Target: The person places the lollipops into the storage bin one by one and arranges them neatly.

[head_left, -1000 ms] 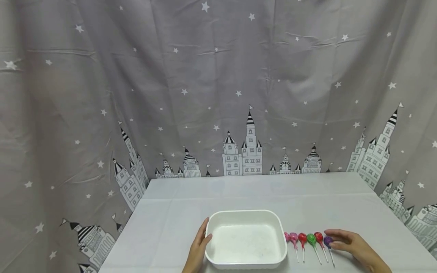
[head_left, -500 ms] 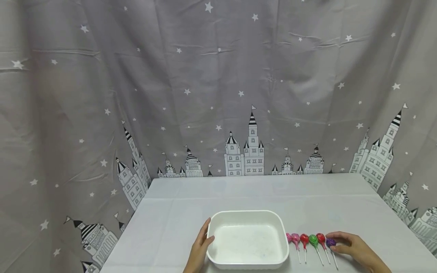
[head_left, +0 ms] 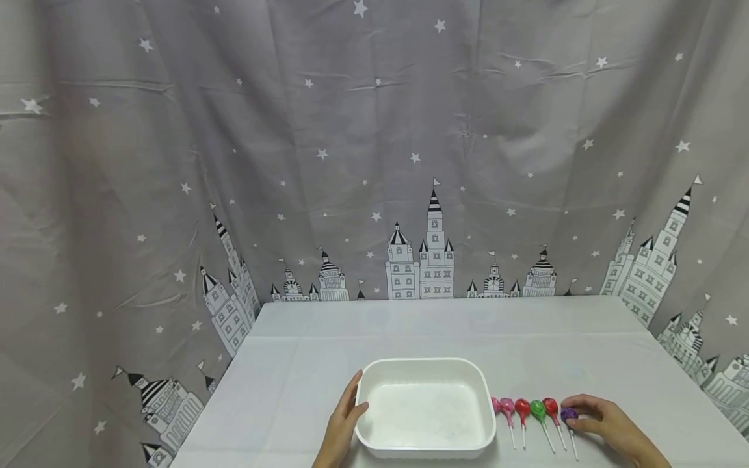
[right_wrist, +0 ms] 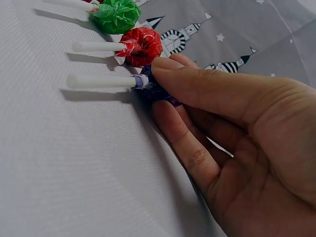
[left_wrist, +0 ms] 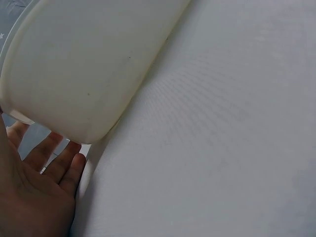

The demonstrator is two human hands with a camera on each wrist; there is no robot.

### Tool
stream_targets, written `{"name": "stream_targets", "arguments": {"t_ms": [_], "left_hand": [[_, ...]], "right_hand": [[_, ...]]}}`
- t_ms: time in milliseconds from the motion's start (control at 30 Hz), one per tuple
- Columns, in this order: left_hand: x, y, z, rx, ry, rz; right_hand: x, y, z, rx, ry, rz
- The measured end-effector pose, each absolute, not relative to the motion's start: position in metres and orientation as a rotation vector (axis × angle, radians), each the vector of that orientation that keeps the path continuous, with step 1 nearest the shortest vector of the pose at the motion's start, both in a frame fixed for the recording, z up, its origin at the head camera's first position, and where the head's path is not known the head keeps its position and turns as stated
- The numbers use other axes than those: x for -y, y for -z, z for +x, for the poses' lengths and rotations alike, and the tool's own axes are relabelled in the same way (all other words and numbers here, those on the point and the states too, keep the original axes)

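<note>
The person's right hand [head_left: 605, 426] rests low on the white-clothed desk [head_left: 445, 331] at the near right, and its fingers [right_wrist: 197, 86] pinch the purple-wrapped lollipop with a white stick [head_left: 569, 416]: the thumb lies over the crinkled purple head [right_wrist: 155, 91] and the other fingers curl beneath it. That lollipop still lies on the cloth, its stick [right_wrist: 101, 81] pointing toward the person, at the right end of a short row just beside the rectangular white plastic tub [head_left: 425, 364].

Next to it to the left lies a red-wrapped lollipop [head_left: 551, 408], almost touching the thumb tip, then a green-wrapped lollipop [head_left: 538, 410], another red one [head_left: 522, 407] and a pink-wrapped lollipop [head_left: 506, 407] nearest the tub's right wall. All lie with their sticks pointing the same way.

The left hand [head_left: 342, 426] stands at the tub's left end, its fingers [left_wrist: 59, 165] straight and relaxed against the wall of the tub [left_wrist: 84, 64] near a rounded corner, the thumb lying on the rim. They grip nothing.

Behind the desk hangs a grey curtain printed with white stars and castles [head_left: 374, 162].
</note>
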State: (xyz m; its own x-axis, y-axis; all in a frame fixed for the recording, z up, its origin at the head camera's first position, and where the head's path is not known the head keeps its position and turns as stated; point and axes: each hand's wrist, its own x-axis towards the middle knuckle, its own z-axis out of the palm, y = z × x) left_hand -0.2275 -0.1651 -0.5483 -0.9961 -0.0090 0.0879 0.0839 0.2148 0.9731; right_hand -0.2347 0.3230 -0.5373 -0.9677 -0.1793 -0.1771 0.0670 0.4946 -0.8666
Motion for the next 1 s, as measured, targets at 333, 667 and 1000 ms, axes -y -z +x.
{"name": "stream_targets", "arguments": {"t_ms": [333, 667, 1000], "left_hand": [[0.166, 0.548, -0.228, 2.375, 1.936, -0.069], [0.167, 0.546, -0.229, 2.351, 1.937, -0.098], [0.166, 0.547, -0.229, 2.345, 1.961, -0.083]], "right_hand": [[-0.323, 0.534, -0.235, -2.507, 1.434, -0.116], [-0.327, 0.532, -0.235, -2.476, 1.439, -0.174], [-0.329, 0.523, -0.230, -2.419, 1.476, -0.244]]}}
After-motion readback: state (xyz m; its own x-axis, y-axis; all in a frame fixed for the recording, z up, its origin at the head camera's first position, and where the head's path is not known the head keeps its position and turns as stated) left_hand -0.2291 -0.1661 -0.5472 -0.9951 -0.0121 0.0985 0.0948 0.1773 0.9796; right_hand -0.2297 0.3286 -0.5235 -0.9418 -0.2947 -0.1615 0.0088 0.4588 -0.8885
